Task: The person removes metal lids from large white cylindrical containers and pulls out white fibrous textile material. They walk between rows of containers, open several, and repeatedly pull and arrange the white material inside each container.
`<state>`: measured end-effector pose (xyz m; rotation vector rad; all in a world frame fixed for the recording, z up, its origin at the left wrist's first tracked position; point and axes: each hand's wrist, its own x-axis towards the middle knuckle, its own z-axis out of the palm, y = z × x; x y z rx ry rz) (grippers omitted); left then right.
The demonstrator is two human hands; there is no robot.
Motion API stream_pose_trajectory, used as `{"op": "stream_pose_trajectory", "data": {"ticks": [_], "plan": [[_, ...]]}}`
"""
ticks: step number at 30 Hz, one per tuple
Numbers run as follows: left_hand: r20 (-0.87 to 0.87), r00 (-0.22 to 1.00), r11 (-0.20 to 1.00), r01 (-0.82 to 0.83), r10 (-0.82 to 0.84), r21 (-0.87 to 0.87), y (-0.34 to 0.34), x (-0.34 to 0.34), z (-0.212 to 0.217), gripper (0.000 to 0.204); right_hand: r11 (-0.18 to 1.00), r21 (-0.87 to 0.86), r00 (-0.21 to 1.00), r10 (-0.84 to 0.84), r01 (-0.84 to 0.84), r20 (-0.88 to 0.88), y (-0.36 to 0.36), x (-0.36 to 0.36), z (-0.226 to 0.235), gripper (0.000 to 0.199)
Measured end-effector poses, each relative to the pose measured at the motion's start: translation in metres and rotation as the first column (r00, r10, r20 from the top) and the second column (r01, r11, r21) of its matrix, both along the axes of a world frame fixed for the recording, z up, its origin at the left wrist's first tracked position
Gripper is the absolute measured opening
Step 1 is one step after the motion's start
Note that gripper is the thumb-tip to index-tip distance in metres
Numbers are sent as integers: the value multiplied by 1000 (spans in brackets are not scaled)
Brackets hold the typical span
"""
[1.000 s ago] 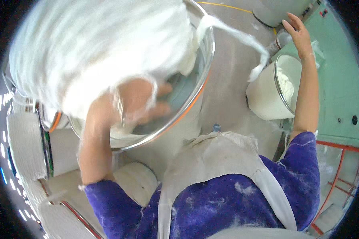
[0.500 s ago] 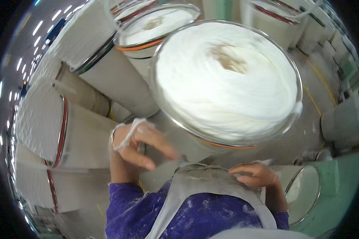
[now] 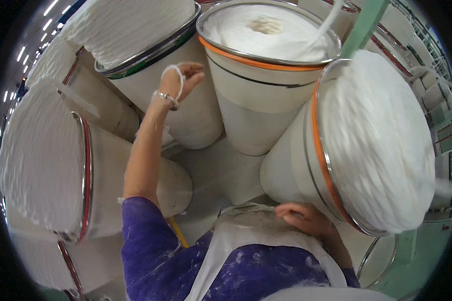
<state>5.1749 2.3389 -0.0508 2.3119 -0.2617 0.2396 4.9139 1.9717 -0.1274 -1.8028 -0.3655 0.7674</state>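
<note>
My left hand (image 3: 182, 84) reaches forward, its fingers stretched out and partly apart; a thin strand of white fibre loops round it above a wrist bracelet (image 3: 166, 99). It is in front of a tall can with a green band (image 3: 183, 108), and I see nothing gripped. My right hand (image 3: 305, 218) rests low by the front of my pale apron (image 3: 253, 228), fingers loosely bent and apart, seemingly empty. Ahead stands an orange-banded can (image 3: 258, 93) holding coiled white fibre sliver (image 3: 236, 30) with a central hole. Another can with an orange band (image 3: 299, 155) stands right, its fibre heaped above the rim.
On the left, more fibre-filled cans with red bands (image 3: 88, 175) crowd close. A green post (image 3: 364, 27) rises behind the cans, and a white strand (image 3: 331, 20) hangs near it. Grey floor (image 3: 211, 168) with a yellow line (image 3: 178, 232) shows between the cans.
My left arm has stretched forward, away from my body. The view has shifted: the large orange-banded can has passed from the centre to the right. My right hand stays near the apron.
</note>
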Motion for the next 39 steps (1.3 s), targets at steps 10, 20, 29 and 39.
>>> {"op": "stream_pose_trajectory", "data": {"ticks": [10,20,29,39], "plan": [[726,687,609,-573,-7,548,86,168,-51,41,856,-57,176,-41,514,984,169,216,50,28],[834,540,489,-699,-118,522,124,162,-67,54,706,-1,-40,42,708,998,211,323,43,28],[850,521,595,-659,-78,460,245,89,-88,41,776,119,-235,39,620,971,188,335,29,17],[884,216,419,-908,414,26,263,5,-122,43,748,154,-173,-53,646,983,205,323,35,20]]}}
